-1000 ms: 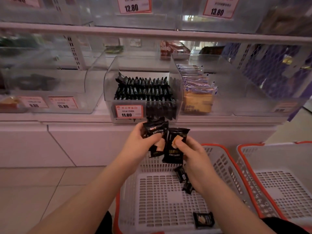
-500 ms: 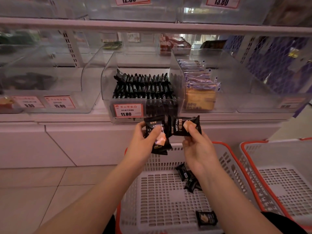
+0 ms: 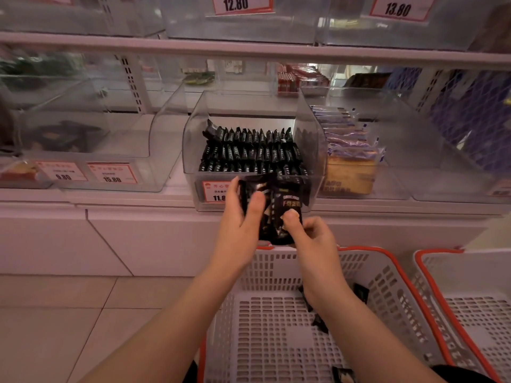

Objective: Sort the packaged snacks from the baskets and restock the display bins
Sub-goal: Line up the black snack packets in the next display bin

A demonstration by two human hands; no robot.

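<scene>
Snack packs (image 3: 276,214) gripped by both hands – clear bin (image 3: 193,139) on white shelf (image 3: 124,200), tiled floor (image 3: 69,313).

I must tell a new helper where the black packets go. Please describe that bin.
On the lower shelf, find the clear bin directly above both hands, its price tag partly hidden. It alone holds upright rows of black packets; its right neighbour holds purple-wrapped cakes.
</scene>
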